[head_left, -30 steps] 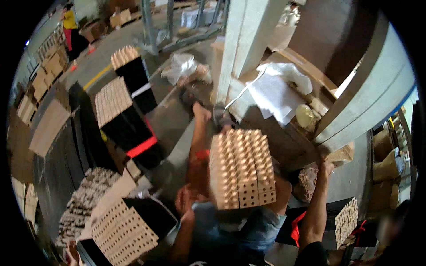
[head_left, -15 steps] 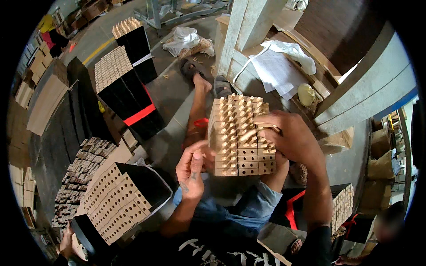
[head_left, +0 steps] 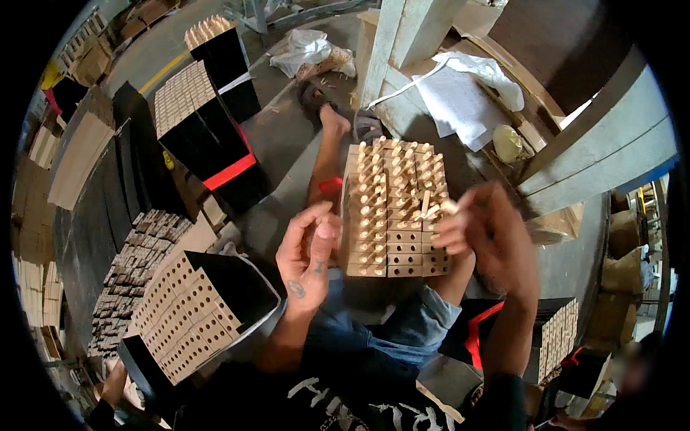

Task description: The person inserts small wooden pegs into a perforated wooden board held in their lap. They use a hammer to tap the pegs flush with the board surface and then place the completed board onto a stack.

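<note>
A bundle of drilled wooden blocks (head_left: 401,271) stands in front of me between my legs. Pale wooden dowels (head_left: 370,190) stick up from many of its holes, while the nearest holes at the middle and right are bare. A loose dowel (head_left: 425,203) lies tilted among the upright ones. My right hand (head_left: 492,241), smeared by motion, is at the bundle's right edge with a dowel (head_left: 450,207) at its fingertips. Beside the bundle's left side is my left hand (head_left: 305,251), its fingers loosely curled and thumb apart, with nothing visible in it.
Another drilled block bundle (head_left: 190,316) in black wrap stands at left. Tall black-wrapped stacks (head_left: 194,136) stand beyond it. A pale post (head_left: 402,43) and white papers (head_left: 460,108) are ahead right. Another person's hand (head_left: 113,384) shows at lower left.
My right hand has drawn back to the right from over the dowels, a dowel at its fingertips. My left hand has shifted slightly up beside the bundle. The view has shifted a little.
</note>
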Action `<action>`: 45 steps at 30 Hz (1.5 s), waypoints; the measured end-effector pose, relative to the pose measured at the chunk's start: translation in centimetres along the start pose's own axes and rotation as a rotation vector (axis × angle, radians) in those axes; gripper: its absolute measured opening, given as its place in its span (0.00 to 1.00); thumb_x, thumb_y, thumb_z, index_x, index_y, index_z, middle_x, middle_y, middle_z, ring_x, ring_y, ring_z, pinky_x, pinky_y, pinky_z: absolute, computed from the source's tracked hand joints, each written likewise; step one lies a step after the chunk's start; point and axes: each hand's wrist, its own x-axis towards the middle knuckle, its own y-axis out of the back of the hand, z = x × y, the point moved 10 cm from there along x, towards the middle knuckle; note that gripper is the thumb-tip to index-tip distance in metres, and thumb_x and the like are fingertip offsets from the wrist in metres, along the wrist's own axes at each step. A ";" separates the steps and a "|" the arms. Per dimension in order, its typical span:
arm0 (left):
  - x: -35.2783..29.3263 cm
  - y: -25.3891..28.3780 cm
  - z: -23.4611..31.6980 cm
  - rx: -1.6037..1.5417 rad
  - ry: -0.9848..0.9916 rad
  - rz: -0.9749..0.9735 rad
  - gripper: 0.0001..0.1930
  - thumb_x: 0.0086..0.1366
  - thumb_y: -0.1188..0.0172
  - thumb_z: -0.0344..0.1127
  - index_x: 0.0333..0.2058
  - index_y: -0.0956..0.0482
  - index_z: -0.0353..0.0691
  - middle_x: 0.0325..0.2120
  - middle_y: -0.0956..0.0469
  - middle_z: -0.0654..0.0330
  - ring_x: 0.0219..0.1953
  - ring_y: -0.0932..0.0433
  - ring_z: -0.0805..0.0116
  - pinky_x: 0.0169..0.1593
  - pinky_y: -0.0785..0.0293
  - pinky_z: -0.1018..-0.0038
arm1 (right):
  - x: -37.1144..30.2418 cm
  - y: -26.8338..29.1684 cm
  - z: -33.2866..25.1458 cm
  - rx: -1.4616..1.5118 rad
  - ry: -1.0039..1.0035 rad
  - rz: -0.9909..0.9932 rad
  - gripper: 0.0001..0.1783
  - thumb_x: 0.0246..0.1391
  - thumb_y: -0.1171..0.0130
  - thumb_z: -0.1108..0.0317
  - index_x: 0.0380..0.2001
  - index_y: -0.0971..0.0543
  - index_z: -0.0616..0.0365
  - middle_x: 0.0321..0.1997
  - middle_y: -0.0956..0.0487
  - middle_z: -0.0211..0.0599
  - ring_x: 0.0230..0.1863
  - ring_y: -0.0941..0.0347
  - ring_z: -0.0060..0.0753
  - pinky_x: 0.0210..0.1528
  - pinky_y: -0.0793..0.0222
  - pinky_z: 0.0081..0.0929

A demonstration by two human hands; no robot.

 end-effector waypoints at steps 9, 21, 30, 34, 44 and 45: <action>-1.2 -2.5 1.1 0.142 -0.140 -0.075 0.17 0.70 0.45 0.33 0.54 0.26 0.30 0.52 0.30 0.49 0.55 0.29 0.62 0.59 0.35 0.70 | -0.4 -4.3 0.6 -0.509 0.187 0.046 0.08 0.57 0.38 0.67 0.40 0.20 0.54 0.34 0.18 0.45 0.36 0.21 0.52 0.35 0.26 0.38; 4.9 -7.1 3.3 0.666 -0.293 -0.329 0.19 0.60 0.37 0.28 0.51 0.22 0.39 0.56 0.31 0.52 0.55 0.28 0.54 0.56 0.31 0.62 | -1.1 -7.9 -1.8 -0.909 0.511 -0.052 0.16 0.37 0.39 0.77 0.35 0.25 0.58 0.34 0.22 0.39 0.32 0.21 0.48 0.34 0.25 0.40; 5.1 -10.6 2.2 0.999 -0.332 -0.571 0.26 0.52 0.37 0.31 0.50 0.25 0.26 0.57 0.35 0.35 0.58 0.36 0.37 0.56 0.33 0.49 | 2.3 -4.3 -4.0 -0.686 0.377 0.117 0.13 0.52 0.34 0.68 0.42 0.20 0.55 0.38 0.19 0.44 0.34 0.21 0.53 0.34 0.26 0.40; 4.3 -11.2 1.7 1.050 -0.371 -0.587 0.25 0.51 0.37 0.29 0.48 0.25 0.23 0.56 0.35 0.33 0.57 0.35 0.35 0.59 0.34 0.50 | 4.3 -5.7 -3.6 -0.886 0.485 0.122 0.14 0.49 0.38 0.72 0.42 0.20 0.57 0.42 0.20 0.44 0.36 0.22 0.54 0.37 0.24 0.44; 4.3 -11.4 1.4 1.051 -0.262 -0.454 0.31 0.52 0.39 0.26 0.57 0.33 0.26 0.59 0.37 0.34 0.61 0.38 0.34 0.64 0.38 0.53 | 1.9 -0.7 -3.7 -0.323 0.488 0.356 0.09 0.53 0.33 0.74 0.38 0.20 0.62 0.32 0.18 0.41 0.29 0.19 0.32 0.33 0.24 0.27; 4.3 -11.5 1.6 1.064 -0.300 -0.447 0.29 0.52 0.40 0.25 0.56 0.31 0.27 0.59 0.37 0.35 0.61 0.38 0.34 0.64 0.38 0.54 | 1.2 0.3 -2.7 -0.239 0.391 0.355 0.09 0.53 0.32 0.73 0.36 0.19 0.63 0.29 0.17 0.39 0.29 0.22 0.22 0.34 0.27 0.21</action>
